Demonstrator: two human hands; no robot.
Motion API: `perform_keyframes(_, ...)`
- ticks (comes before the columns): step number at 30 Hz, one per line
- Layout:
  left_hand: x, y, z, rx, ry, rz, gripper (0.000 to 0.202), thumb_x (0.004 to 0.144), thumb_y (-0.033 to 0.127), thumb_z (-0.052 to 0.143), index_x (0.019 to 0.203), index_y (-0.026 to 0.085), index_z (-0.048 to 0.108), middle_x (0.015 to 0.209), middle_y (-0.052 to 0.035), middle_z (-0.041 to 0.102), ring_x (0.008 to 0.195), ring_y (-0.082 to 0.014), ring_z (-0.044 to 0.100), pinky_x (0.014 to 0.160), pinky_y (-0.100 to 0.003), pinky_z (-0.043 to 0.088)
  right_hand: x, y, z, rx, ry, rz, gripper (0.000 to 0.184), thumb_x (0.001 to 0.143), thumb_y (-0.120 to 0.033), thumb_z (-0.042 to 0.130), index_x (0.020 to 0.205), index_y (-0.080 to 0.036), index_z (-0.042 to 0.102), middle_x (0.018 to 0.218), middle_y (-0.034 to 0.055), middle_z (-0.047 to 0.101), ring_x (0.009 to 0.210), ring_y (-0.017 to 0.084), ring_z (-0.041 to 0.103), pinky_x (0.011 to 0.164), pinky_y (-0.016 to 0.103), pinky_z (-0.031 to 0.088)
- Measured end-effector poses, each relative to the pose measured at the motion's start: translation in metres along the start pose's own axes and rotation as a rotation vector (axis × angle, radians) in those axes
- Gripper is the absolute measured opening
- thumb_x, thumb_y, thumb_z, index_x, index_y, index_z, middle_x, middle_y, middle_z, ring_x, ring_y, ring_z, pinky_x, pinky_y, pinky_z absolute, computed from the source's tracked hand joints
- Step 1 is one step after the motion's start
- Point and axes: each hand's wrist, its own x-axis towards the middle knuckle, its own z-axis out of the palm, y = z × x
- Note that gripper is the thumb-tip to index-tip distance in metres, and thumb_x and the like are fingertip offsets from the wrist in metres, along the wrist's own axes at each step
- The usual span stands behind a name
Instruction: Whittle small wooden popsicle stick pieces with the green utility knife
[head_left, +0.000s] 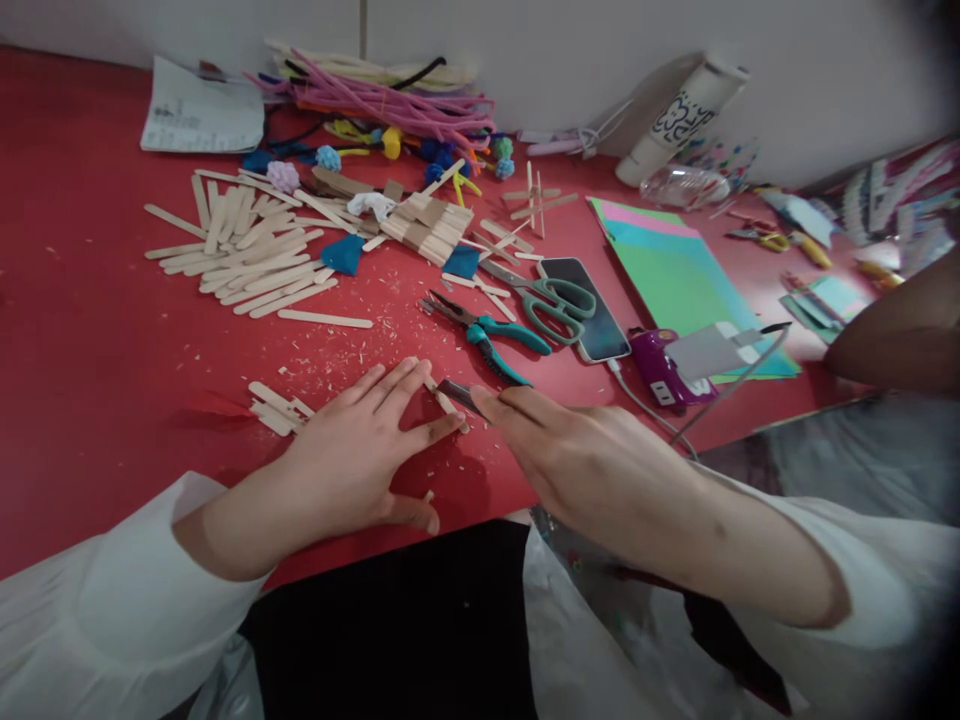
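My left hand lies flat on the red table, fingers spread, pressing down a small wooden stick under its fingertips. My right hand is closed around a thin dark blade tool whose tip meets that stick. Fine wood shavings lie scattered around both hands. A small stack of cut stick pieces rests just left of my left hand.
Teal-handled pliers, green scissors and a phone lie beyond my hands. A heap of craft sticks, pipe cleaners, coloured paper and a glue gun fill the far side. Another person's arm is at right.
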Motion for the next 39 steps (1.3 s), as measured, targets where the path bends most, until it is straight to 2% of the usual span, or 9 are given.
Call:
perform_keyframes(6, 0.000, 0.001, 0.000, 0.009, 0.001, -0.010, 0.087, 0.064, 0.077, 0.049, 0.137, 0.031, 0.036, 0.151, -0.0164, 0.020, 0.137, -0.0359, 0.017, 0.108, -0.051, 0.021, 0.000, -0.001, -0.001, -0.068, 0.013, -0.022, 0.056, 0.072, -0.002, 0.045, 0.128, -0.003, 0.045, 0.111, 0.0155, 0.064, 0.059, 0.014, 0.066, 0.042, 0.023, 0.047)
perform_keyframes(11, 0.001, 0.001, 0.000, 0.001, -0.002, -0.011, 0.088, 0.064, 0.076, 0.050, 0.137, 0.030, 0.037, 0.150, -0.0192, 0.020, 0.137, -0.0368, 0.018, 0.107, -0.051, 0.021, -0.002, -0.002, 0.000, -0.084, 0.066, -0.029, 0.053, 0.073, -0.001, 0.044, 0.126, -0.002, 0.047, 0.105, 0.0138, 0.065, 0.057, 0.014, 0.064, 0.038, 0.023, 0.042)
perform_keyframes(18, 0.000, 0.000, 0.000, 0.002, -0.003, -0.011, 0.085, 0.066, 0.077, 0.047, 0.137, 0.030, 0.038, 0.150, -0.0195, 0.020, 0.137, -0.0359, 0.017, 0.108, -0.051, 0.020, -0.004, -0.002, 0.001, -0.089, 0.099, -0.027, 0.053, 0.074, -0.002, 0.042, 0.127, -0.002, 0.046, 0.106, 0.0145, 0.065, 0.058, 0.013, 0.063, 0.040, 0.023, 0.041)
perform_keyframes(25, 0.000, 0.001, -0.001, -0.009, -0.003, -0.018, 0.084, 0.067, 0.076, 0.047, 0.137, 0.030, 0.037, 0.151, -0.0157, 0.019, 0.137, -0.0347, 0.016, 0.109, -0.050, 0.019, -0.002, -0.003, -0.004, -0.073, 0.012, -0.006, 0.055, 0.074, -0.002, 0.042, 0.129, -0.004, 0.044, 0.106, 0.0148, 0.064, 0.057, 0.013, 0.063, 0.040, 0.024, 0.040)
perform_keyframes(31, 0.000, 0.001, -0.001, -0.009, -0.001, -0.027, 0.083, 0.066, 0.075, 0.050, 0.136, 0.031, 0.038, 0.151, -0.0151, 0.018, 0.138, -0.0348, 0.016, 0.108, -0.049, 0.021, 0.000, -0.005, -0.009, -0.070, -0.040, -0.015, 0.054, 0.075, -0.003, 0.046, 0.130, -0.001, 0.043, 0.107, 0.0171, 0.063, 0.059, 0.016, 0.064, 0.040, 0.026, 0.041)
perform_keyframes(36, 0.000, 0.002, -0.002, -0.015, 0.006, -0.028, 0.081, 0.066, 0.074, 0.051, 0.135, 0.031, 0.041, 0.151, -0.0149, 0.021, 0.137, -0.0347, 0.018, 0.108, -0.050, 0.021, 0.004, -0.009, -0.018, -0.090, -0.173, 0.020, 0.053, 0.080, -0.006, 0.045, 0.133, -0.004, 0.041, 0.110, 0.0174, 0.062, 0.065, 0.019, 0.067, 0.044, 0.028, 0.044)
perform_keyframes(39, 0.000, 0.002, -0.002, -0.009, 0.007, -0.029, 0.082, 0.065, 0.075, 0.051, 0.134, 0.030, 0.042, 0.150, -0.0150, 0.022, 0.137, -0.0349, 0.018, 0.108, -0.050, 0.021, 0.005, -0.010, -0.021, -0.089, -0.175, 0.019, 0.052, 0.081, -0.006, 0.043, 0.133, -0.005, 0.040, 0.111, 0.0168, 0.062, 0.068, 0.019, 0.067, 0.046, 0.027, 0.045)
